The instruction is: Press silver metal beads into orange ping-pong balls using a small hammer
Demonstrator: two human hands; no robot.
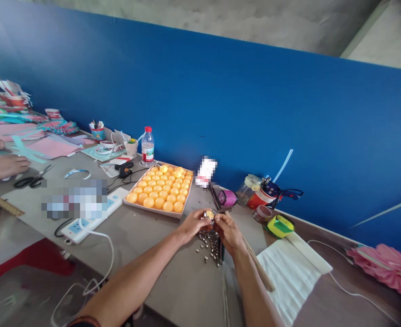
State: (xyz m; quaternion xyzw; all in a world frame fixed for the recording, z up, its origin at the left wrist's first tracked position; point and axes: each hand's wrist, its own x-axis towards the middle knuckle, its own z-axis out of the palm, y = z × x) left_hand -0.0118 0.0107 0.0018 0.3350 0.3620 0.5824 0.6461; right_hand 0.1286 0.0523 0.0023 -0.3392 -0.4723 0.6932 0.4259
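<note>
My left hand [190, 227] is closed around a small orange ball [210, 214] whose surface is partly covered with shiny silver pieces. My right hand [230, 231] touches the ball's right side, fingers pinched together; whatever is between them is too small to make out. Below both hands, loose silver beads [214, 247] lie in a heap on the grey table, with a few scattered to the left. A shallow white tray [155, 211] filled with orange balls [168, 206] stands behind my left hand.
Left of the tray are a white power strip [74, 230], a black glue gun [123, 170] and a water bottle [148, 147]. Purple ribbon [227, 197], a jar [250, 188] and white cloth [289, 270] lie right. Another person's hand [7, 167] is near scissors [33, 180].
</note>
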